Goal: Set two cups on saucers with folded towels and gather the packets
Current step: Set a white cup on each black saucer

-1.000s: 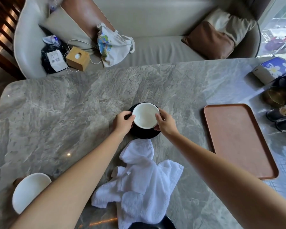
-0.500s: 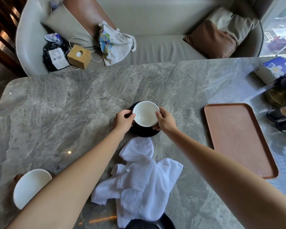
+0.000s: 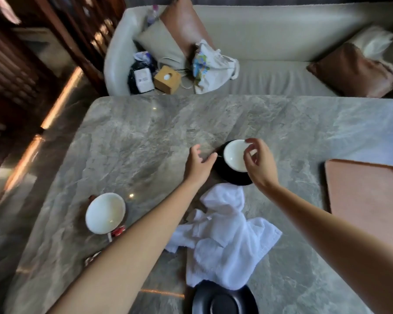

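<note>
White second cup [image 3: 105, 213] now sits far left on the grey marble bench [image 3: 145, 132]. Left hand [image 3: 199, 165] has let go, fingers spread; right hand [image 3: 260, 164] hovers loosely curled over the cup [image 3: 235, 155] on its black saucer [image 3: 227, 175]. Crumpled towels [image 3: 225, 236] lie nearer; sofa [image 3: 270, 41] behind.
</note>
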The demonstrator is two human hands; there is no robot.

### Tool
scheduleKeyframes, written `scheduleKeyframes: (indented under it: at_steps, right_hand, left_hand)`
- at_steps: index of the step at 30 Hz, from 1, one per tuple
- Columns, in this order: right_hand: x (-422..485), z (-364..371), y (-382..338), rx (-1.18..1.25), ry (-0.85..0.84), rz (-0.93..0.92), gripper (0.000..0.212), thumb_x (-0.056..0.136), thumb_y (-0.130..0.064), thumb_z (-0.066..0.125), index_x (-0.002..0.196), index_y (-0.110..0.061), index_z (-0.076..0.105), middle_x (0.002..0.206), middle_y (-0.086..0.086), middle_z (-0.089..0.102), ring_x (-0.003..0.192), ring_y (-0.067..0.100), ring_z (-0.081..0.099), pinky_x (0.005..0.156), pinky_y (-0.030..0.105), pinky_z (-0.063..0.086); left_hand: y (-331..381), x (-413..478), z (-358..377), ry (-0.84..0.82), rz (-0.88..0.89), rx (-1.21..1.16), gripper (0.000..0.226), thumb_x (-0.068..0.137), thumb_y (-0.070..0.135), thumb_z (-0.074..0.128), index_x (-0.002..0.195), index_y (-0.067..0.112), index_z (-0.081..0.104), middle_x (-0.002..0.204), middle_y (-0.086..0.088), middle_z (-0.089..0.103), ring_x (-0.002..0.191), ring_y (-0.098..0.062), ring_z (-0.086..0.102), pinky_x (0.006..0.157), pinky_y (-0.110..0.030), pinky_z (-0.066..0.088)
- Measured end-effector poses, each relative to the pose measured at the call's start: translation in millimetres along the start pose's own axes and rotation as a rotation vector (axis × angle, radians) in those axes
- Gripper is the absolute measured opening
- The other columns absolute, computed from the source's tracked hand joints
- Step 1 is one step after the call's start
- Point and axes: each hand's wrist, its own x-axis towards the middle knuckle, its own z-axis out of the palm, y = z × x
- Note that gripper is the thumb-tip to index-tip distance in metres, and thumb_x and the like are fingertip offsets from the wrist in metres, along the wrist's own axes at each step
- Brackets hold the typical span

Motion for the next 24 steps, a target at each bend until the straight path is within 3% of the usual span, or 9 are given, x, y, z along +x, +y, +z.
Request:
scheduleKeyframes:
  at_steps: [5, 10, 15, 19, 24]
  right_hand:
    - [-37, 49, -50, 0.070, -0.388, -0.171, 0.025, 0.084, -0.003, 0.051, 0.106, -0.012, 0.059, 0.085, -0.001, 0.063, 0.067, 0.017, 0.059, 0.067, 0.028, 0.046]
    - [-95, 105, -81, 0.129, -0.693, -0.036, 0.025, 0.090, -0.007, 0.052, 0.114, -0.009, 0.056, 0.088, -0.002, 0.061, 0.062, 0.019, 0.063, 0.053, 0.009, 0.044]
    - [-127, 159, -111, 0.138, -0.819, 0.173, 0.034, 0.095, -0.018, 0.052, 0.127, -0.009, 0.047, 0.109, 0.007, 0.059, 0.071, 0.025, 0.062, 0.056, 0.019, 0.044]
    - [-139, 201, -132, 0.152, -0.843, 0.374, 0.045, 0.097, -0.024, 0.049, 0.138, -0.012, 0.035, 0.131, 0.017, 0.051, 0.075, 0.027, 0.060, 0.057, 0.028, 0.046]
    - [-142, 237, -143, 0.189, -0.836, 0.508, 0.052, 0.094, -0.023, 0.053, 0.140, -0.014, 0.030, 0.134, 0.015, 0.050, 0.063, 0.017, 0.058, 0.062, 0.031, 0.050]
  left_hand:
    - [-32, -32, -63, 0.126, 0.028, 0.048, 0.050, 0.087, 0.024, 0.063, 0.129, 0.005, 0.044, 0.133, -0.013, 0.050, 0.120, -0.025, 0.051, 0.102, -0.034, 0.040]
    - [-86, -49, -149, 0.305, -0.006, 0.035, 0.038, 0.087, 0.008, 0.061, 0.121, -0.005, 0.049, 0.125, -0.023, 0.055, 0.115, -0.034, 0.053, 0.094, -0.033, 0.040]
    - [-140, -55, -232, 0.533, -0.060, 0.074, 0.029, 0.084, 0.001, 0.060, 0.112, -0.005, 0.056, 0.116, -0.025, 0.060, 0.107, -0.037, 0.057, 0.092, -0.036, 0.043]
    - [-167, -49, -272, 0.483, -0.111, 0.097, 0.033, 0.086, 0.008, 0.059, 0.118, 0.001, 0.054, 0.122, -0.018, 0.059, 0.107, -0.032, 0.058, 0.087, -0.029, 0.041]
    - [-177, -27, -288, 0.281, -0.114, 0.099, 0.042, 0.089, 0.014, 0.057, 0.129, 0.006, 0.047, 0.134, -0.017, 0.051, 0.117, -0.029, 0.052, 0.091, -0.025, 0.034]
